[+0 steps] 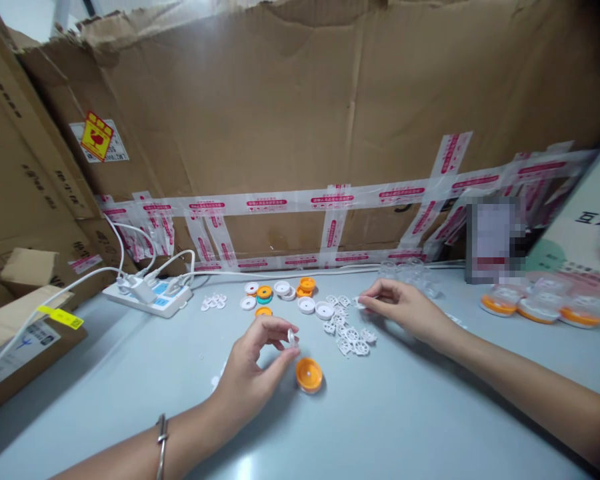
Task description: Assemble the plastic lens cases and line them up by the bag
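My left hand (257,357) pinches a small white plastic disc (292,337) between thumb and fingers, just left of and above an orange round cup-like part (309,375) lying on the table. My right hand (397,303) is closed on a small white plastic piece (359,303) at its fingertips; its exact shape is hard to make out. Between the hands lies a loose pile of white spoked plastic parts (349,333). Behind them are white round caps (324,310) and orange round parts (305,287), some of them stacked.
A white power strip (150,297) with plugged cables lies at the back left, near small white pieces (213,302). Clear domes (413,273) stand at the back. Several assembled orange-and-white round items (537,303) sit at right. A large cardboard box (280,133) walls the back edge.
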`<state>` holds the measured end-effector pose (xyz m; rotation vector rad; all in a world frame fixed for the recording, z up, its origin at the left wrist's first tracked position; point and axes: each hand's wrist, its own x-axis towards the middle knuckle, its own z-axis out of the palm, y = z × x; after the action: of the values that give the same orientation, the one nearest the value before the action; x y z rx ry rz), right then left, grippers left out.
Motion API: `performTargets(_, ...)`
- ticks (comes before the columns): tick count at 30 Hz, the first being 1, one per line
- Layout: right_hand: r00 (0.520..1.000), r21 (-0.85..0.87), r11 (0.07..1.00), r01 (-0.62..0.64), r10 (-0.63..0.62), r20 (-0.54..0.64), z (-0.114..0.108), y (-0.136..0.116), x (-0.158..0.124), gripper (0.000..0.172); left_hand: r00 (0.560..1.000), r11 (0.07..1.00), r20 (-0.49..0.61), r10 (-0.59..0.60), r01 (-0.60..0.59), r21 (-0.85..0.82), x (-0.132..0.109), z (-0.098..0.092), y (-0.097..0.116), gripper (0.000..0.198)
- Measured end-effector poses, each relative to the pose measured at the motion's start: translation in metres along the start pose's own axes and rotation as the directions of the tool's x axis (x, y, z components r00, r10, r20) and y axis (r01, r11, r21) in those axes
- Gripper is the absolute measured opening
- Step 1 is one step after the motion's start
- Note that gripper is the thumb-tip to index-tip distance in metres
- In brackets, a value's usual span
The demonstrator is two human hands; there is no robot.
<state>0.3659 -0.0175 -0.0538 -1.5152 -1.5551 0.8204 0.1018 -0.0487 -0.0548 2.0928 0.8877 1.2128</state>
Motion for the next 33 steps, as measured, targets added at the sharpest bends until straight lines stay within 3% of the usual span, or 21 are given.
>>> performTargets(2,0.999,0.166,0.985,-0.042,0.042,0.009,0.006,-0.011,-0.008,0.035,0.999,0.998,0.021,0.028,-0.030,0.053,-0.001,-0.001,0.000,0.015)
performTargets(5,0.987,0.424,0.894,-0.144,0.101,0.122,0.021,-0.026,-0.024,0.038,0.992,0.989,0.064,0.111,-0.117,0.093,-0.003,-0.002,0.001,0.019)
performTargets(8,0.959,0.530,0.811,-0.248,0.127,0.254,0.040,-0.036,-0.039,0.035,0.977,0.977,0.106,0.184,-0.194,0.089,-0.005,-0.002,0.003,0.025)
performTargets(12,0.915,0.586,0.736,-0.339,0.112,0.389,0.058,-0.041,-0.054,0.034,0.955,0.953,0.128,0.268,-0.282,0.110,-0.007,0.001,0.007,0.030)
performTargets(16,0.897,0.614,0.695,-0.374,0.105,0.428,0.061,-0.045,-0.061,0.035,0.939,0.931,0.136,0.317,-0.335,0.144,-0.009,0.004,0.010,0.028)
performTargets(33,0.900,0.647,0.661,-0.380,0.102,0.424,0.062,-0.046,-0.066,0.033,0.966,0.968,0.164,0.201,-0.221,0.118,-0.009,0.004,0.006,0.024)
